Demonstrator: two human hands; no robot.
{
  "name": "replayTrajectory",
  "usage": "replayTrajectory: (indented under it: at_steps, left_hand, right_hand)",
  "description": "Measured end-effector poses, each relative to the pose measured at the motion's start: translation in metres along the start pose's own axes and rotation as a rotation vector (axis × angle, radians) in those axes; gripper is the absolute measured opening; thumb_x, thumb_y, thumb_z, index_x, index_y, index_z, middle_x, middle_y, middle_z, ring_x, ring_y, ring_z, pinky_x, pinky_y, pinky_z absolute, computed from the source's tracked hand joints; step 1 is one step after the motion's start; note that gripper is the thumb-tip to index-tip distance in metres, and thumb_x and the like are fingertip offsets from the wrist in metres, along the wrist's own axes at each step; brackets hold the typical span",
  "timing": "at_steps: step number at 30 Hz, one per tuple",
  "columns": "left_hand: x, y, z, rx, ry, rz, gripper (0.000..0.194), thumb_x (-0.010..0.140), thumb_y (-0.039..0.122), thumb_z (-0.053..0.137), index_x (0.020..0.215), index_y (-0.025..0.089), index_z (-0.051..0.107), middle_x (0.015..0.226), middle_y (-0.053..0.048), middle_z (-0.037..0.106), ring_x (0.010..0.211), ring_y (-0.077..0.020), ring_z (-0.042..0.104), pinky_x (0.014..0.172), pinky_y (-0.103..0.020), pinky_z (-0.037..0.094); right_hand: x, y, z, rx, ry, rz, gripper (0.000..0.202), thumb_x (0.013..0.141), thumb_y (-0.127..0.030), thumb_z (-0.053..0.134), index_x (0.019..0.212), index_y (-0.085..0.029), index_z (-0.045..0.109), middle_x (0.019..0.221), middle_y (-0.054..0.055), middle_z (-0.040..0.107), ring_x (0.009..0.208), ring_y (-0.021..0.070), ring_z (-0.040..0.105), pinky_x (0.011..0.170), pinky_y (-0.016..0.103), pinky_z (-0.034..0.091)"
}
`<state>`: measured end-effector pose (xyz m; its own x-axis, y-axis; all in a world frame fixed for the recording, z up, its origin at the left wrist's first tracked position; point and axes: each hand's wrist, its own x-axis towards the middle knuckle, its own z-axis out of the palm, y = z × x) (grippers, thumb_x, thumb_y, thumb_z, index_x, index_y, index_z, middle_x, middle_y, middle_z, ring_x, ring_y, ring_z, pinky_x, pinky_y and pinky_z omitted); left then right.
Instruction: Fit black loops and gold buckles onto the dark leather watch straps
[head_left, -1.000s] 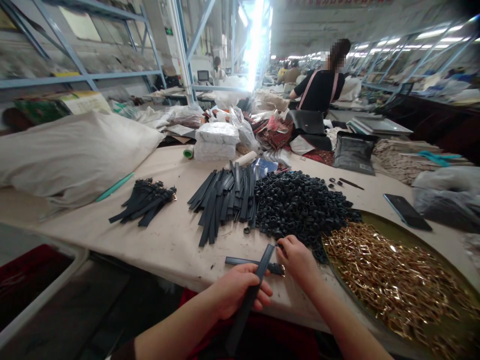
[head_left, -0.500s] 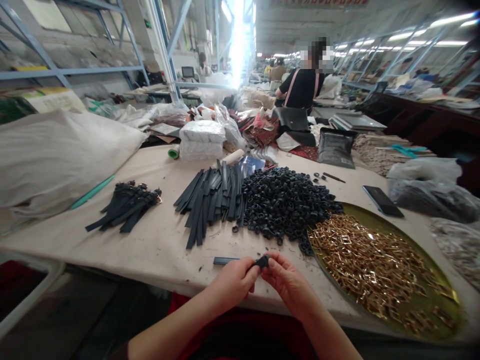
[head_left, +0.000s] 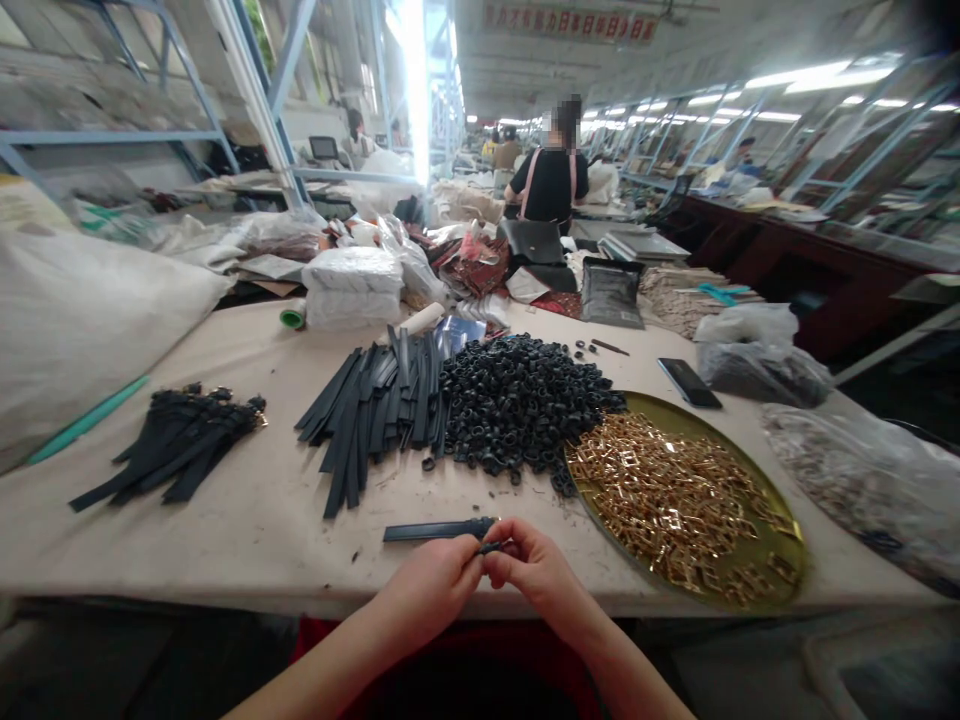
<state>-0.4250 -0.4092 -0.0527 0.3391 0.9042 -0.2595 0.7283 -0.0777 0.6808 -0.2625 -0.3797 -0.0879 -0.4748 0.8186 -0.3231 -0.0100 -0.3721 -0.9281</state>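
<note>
My left hand (head_left: 442, 575) is closed, with thumb and fingers pinching a small dark strap piece (head_left: 491, 547) at the table's front. My right hand (head_left: 529, 562) pinches the same piece from the other side, its fingertips meeting the left ones. Most of the piece is hidden by the fingers. Just behind the hands a dark flat strap (head_left: 427, 531) lies sideways; whether it joins the held piece I cannot tell. Farther back are a heap of small black loops (head_left: 525, 400) and a pile of flat dark straps (head_left: 375, 405). Gold buckles (head_left: 675, 500) fill a round brass-coloured tray (head_left: 780, 590) to the right.
At left lies a bunch of straps with gold hardware (head_left: 180, 440). A phone (head_left: 688, 383), a thin dark tool (head_left: 610, 347) and plastic bags (head_left: 757, 365) sit at right. Wrapped white bundles (head_left: 352, 285) stand behind. A person (head_left: 551, 180) is farther off, back turned.
The view has swung to the right and the scene shifts left. Both hands remain together on the small dark piece; more of the strap behind them shows.
</note>
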Motion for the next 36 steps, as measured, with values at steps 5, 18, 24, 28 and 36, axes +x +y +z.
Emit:
replayTrajectory:
  at_steps: [5,18,24,28,36]
  left_hand:
    - [-0.004,0.002,-0.002,-0.206,-0.092,-0.04,0.038,0.085,0.03,0.031,0.12,0.02,0.043,0.088,-0.004,0.064,0.07,-0.016,0.057,0.066,-0.025,0.044]
    - [0.01,-0.008,0.003,-0.346,0.078,-0.078,0.034,0.081,0.042,0.036,0.091,0.016,0.055,0.066,0.002,0.049,0.062,-0.013,0.046,0.057,-0.021,0.036]
    - [0.013,-0.003,0.011,-0.405,0.083,-0.091,0.024,0.08,0.038,0.036,0.079,0.017,0.048,0.053,0.006,0.039,0.049,-0.0099,0.037,0.046,-0.019,0.028]
    - [0.01,-0.001,0.011,-0.462,0.006,-0.18,0.019,0.079,0.036,0.033,0.076,0.019,0.041,0.049,0.007,0.04,0.04,-0.0092,0.035,0.04,-0.02,0.027]
    - [0.008,0.014,0.007,-0.37,0.0,-0.101,0.015,0.078,0.03,0.038,0.073,0.018,0.046,0.054,0.006,0.045,0.052,-0.0109,0.041,0.051,-0.021,0.03]
  right_hand:
    - [-0.006,-0.004,-0.008,0.089,0.054,-0.019,0.025,0.067,-0.031,0.066,0.081,-0.015,0.053,0.057,-0.004,0.055,0.054,0.0079,0.05,0.057,0.022,0.039]
    - [0.029,-0.046,-0.105,-1.131,0.601,-0.139,0.021,0.082,-0.029,0.04,0.091,-0.016,0.054,0.093,0.007,0.059,0.086,0.0164,0.056,0.077,0.028,0.041]
    - [0.065,-0.054,-0.123,-1.401,0.663,0.049,0.019,0.076,-0.024,0.045,0.077,-0.013,0.06,0.086,0.015,0.062,0.083,0.0276,0.06,0.069,0.036,0.041]
    - [0.068,-0.05,-0.122,-1.458,0.635,0.13,0.022,0.076,-0.022,0.041,0.081,-0.014,0.061,0.087,0.015,0.064,0.081,0.0272,0.061,0.066,0.034,0.041]
    - [0.078,-0.057,-0.128,-1.435,0.543,0.233,0.019,0.066,-0.019,0.051,0.078,-0.013,0.065,0.087,0.016,0.066,0.083,0.0282,0.062,0.063,0.031,0.04]
